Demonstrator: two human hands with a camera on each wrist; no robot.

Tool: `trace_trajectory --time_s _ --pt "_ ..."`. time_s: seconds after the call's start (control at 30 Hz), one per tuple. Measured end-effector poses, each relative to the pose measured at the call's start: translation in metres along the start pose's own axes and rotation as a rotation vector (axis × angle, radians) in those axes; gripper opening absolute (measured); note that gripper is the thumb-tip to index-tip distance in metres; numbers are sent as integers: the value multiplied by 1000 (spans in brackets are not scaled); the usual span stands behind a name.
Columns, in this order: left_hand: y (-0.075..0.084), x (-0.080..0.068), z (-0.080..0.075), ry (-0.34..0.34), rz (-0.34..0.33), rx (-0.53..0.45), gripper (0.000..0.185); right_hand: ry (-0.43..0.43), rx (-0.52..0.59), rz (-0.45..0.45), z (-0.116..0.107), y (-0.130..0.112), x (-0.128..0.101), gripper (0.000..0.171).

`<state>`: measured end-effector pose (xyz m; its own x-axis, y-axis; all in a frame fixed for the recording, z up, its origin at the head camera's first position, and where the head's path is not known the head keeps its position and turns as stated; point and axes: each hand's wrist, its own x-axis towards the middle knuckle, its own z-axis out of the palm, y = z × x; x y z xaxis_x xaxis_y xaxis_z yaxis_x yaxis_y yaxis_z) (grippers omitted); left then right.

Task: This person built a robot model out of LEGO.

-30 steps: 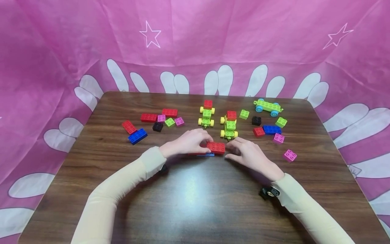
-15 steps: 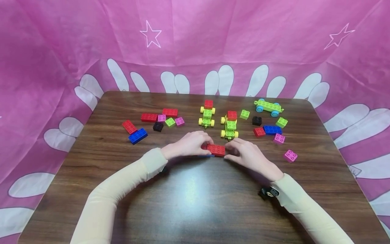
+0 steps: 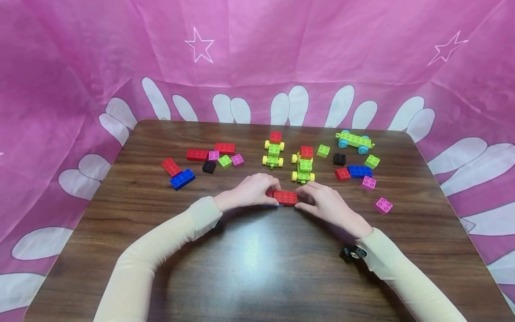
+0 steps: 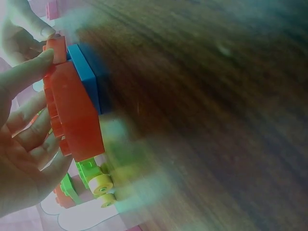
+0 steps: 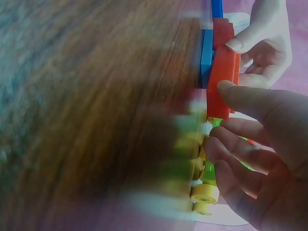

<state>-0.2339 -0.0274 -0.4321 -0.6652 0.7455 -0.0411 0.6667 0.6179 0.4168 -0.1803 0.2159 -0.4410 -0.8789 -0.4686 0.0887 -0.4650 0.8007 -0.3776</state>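
A red brick lies flat on a blue brick at the middle of the wooden table. My left hand grips the red brick's left end, thumb and fingers curled round it. My right hand pinches its right end. In the left wrist view the red brick sits pressed against the blue brick beside my thumb. In the right wrist view the red brick and blue brick show between both hands. Only a thin blue edge shows in the head view.
Two green wheeled models stand just behind the hands. Loose red, blue, black, pink and green bricks lie at back left and back right. A green car base sits far right. Pink cloth surrounds the table.
The red brick has sunk a little onto the blue brick, so less blue shows. Both hands closed in slightly and stayed on the brick.
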Motion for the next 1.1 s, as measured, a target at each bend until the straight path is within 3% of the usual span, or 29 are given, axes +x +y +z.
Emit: trace_trajectory --time_s 0.23,0.4,0.73,1.1 --pt "-4 -8 -3 -10 12 -26 42 -16 0 6 2 0 2 36" --pt "-11 -20 -10 -10 -33 -51 49 -18 -6 -3 2 1 3 35" --pt "-17 -30 -13 14 -36 -71 35 2 -19 -30 1 0 2 35" --pt "-17 -31 -12 39 -23 -67 31 -36 63 -81 3 -1 6 39"
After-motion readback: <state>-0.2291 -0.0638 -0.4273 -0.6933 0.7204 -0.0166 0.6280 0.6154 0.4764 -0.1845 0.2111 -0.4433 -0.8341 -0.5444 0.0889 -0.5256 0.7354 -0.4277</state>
